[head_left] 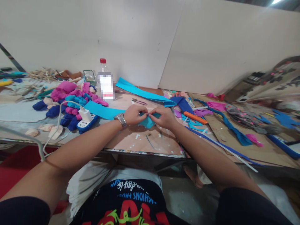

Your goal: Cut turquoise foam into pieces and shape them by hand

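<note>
My left hand and my right hand meet over the low table, fingers pinched together on a small piece of turquoise felt. A metal watch sits on my left wrist. A long turquoise felt strip lies just left of my hands, and another runs behind them. Small scissors lie just beyond my hands.
A white plug in a blue power strip sits left, beside a heap of pink and blue felt pieces. A clear bottle with a red cap stands behind. An orange cutter, felt scraps and strips cover the right.
</note>
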Action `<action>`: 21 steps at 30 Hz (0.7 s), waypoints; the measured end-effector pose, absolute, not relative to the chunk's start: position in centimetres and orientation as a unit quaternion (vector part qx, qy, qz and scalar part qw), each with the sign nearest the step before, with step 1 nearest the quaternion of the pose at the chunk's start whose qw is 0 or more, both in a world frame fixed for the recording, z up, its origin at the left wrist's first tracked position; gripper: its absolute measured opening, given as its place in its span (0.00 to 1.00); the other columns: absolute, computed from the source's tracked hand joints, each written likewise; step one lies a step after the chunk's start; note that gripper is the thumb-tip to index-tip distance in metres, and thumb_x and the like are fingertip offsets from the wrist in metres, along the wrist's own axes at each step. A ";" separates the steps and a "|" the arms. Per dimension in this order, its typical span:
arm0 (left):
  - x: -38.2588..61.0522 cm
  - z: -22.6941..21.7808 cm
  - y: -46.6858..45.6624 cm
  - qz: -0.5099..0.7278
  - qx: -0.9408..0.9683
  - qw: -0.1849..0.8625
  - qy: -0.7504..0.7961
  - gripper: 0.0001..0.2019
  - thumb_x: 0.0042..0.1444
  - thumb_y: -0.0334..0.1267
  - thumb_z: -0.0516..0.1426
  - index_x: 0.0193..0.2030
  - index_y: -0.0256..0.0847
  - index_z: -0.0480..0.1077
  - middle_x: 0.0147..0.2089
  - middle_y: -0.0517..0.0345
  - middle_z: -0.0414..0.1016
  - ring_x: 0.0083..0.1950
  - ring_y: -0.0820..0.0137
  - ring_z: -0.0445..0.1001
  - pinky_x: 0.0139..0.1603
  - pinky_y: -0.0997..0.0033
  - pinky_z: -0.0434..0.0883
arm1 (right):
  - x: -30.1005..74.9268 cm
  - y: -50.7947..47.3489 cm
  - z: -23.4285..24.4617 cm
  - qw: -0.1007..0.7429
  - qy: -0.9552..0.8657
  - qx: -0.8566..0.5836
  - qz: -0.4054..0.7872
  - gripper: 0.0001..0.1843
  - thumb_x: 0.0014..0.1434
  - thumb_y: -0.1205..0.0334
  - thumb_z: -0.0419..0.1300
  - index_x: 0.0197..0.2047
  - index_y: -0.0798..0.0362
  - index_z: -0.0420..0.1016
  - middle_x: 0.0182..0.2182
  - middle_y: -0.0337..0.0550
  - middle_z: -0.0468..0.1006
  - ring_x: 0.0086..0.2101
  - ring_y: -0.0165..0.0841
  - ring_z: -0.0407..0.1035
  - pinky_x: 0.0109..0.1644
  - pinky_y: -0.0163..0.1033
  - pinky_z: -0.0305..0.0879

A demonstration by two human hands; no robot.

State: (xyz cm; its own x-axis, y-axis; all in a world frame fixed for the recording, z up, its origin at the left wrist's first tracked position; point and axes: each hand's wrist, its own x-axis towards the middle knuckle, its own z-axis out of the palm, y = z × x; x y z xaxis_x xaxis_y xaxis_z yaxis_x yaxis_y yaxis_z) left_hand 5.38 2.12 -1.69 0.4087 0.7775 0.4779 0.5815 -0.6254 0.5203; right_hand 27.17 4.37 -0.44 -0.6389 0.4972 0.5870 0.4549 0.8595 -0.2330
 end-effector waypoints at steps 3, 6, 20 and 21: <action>5.4 -1.6 2.1 0.358 0.822 0.116 0.427 0.10 0.56 0.38 0.58 0.38 0.39 0.81 0.36 0.54 0.84 0.38 0.66 0.77 0.42 0.68 0.67 | 27.2 4.3 -0.5 0.336 -0.902 -0.270 0.030 0.06 0.61 0.61 0.64 0.38 0.50 0.84 0.35 0.45 0.86 0.36 0.39 0.80 0.41 0.42 0.72; 5.4 -1.4 2.1 0.362 0.815 0.107 0.441 0.10 0.54 0.37 0.59 0.37 0.39 0.81 0.35 0.55 0.83 0.36 0.66 0.77 0.41 0.68 0.68 | 27.3 4.5 -0.7 0.349 -0.893 -0.281 0.030 0.05 0.60 0.60 0.65 0.38 0.49 0.83 0.35 0.44 0.86 0.37 0.40 0.80 0.41 0.42 0.72; 5.0 -1.1 2.5 0.408 0.782 0.124 0.455 0.08 0.50 0.36 0.58 0.32 0.38 0.80 0.31 0.55 0.81 0.34 0.67 0.76 0.40 0.69 0.70 | 27.8 4.9 -0.3 0.373 -0.881 -0.288 0.044 0.05 0.60 0.60 0.65 0.36 0.50 0.82 0.35 0.44 0.86 0.35 0.39 0.80 0.41 0.42 0.73; 5.0 -1.1 2.5 0.410 0.779 0.121 0.458 0.08 0.50 0.36 0.58 0.32 0.38 0.79 0.31 0.55 0.81 0.34 0.67 0.76 0.40 0.69 0.70 | 27.8 5.0 -0.3 0.373 -0.880 -0.291 0.043 0.05 0.60 0.60 0.65 0.36 0.50 0.82 0.35 0.45 0.86 0.35 0.39 0.80 0.41 0.42 0.73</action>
